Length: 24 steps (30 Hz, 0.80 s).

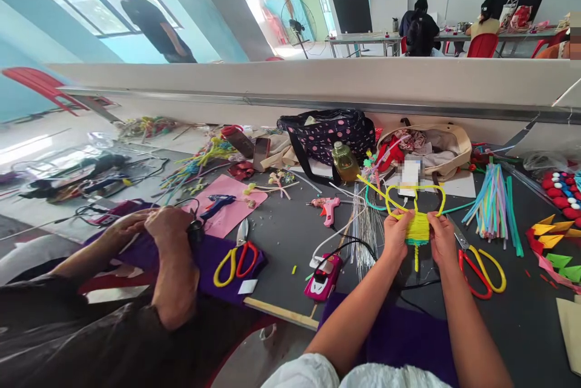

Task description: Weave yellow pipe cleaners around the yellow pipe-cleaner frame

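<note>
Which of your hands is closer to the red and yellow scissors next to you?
Right. The right hand is just beside the scissors; the left hand is farther away, across the yellow pipe-cleaner piece.

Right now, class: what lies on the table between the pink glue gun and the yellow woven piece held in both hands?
In the head view, a bundle of thin wires lies between the pink glue gun and the yellow woven piece.

fuzzy yellow pipe-cleaner weave (417,227), matt table (290,236)
</note>
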### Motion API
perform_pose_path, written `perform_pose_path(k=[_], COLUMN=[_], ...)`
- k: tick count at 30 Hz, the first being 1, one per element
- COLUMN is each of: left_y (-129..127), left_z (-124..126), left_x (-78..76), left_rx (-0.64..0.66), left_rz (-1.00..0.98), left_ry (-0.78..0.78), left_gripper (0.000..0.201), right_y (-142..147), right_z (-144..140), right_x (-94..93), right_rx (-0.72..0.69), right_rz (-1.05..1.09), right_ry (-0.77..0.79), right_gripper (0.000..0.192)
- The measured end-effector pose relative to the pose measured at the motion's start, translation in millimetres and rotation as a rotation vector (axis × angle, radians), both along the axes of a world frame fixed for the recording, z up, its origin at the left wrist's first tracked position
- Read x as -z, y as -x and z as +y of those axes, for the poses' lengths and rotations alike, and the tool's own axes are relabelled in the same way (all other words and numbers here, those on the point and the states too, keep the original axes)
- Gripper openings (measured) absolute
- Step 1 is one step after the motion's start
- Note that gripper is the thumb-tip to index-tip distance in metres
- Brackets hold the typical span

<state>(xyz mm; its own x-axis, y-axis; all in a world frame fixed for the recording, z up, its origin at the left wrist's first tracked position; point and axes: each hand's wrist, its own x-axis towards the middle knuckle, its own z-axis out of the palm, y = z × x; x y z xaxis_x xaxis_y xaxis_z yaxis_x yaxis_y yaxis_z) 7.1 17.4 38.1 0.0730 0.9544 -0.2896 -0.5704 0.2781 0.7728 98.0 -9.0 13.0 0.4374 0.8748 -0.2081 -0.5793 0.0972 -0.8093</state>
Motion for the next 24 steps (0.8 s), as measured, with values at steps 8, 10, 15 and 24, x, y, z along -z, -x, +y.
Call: perform_pose_path(k=[8,10,15,24], left_y=[-6,-7,-4,1], left_z=[-6,-7,-10,-8], left_x=[13.4,15.5,16.4,23.4], left_rx=[0.004,0.002,0.006,-0.020], left_rz=[0.023,0.015,0.094,0.040], left_ry=[-0.035,-0.033,-0.076,-0.076], left_gripper=[0.031,0.032,0.034,0.034], right_y=[4,5,3,1], right_z=[-1,-1,-2,0], right_x=[2.6,2.1,0.3,6.1], right_rx=[0.050,0.050,-0.055,-0.069], right_rz=[-0.069,-0.033,-0.045,-0.020], right_ry=[0.048,0.063,0.069,0.070], right_gripper=[0.029,0.030,0.032,0.033])
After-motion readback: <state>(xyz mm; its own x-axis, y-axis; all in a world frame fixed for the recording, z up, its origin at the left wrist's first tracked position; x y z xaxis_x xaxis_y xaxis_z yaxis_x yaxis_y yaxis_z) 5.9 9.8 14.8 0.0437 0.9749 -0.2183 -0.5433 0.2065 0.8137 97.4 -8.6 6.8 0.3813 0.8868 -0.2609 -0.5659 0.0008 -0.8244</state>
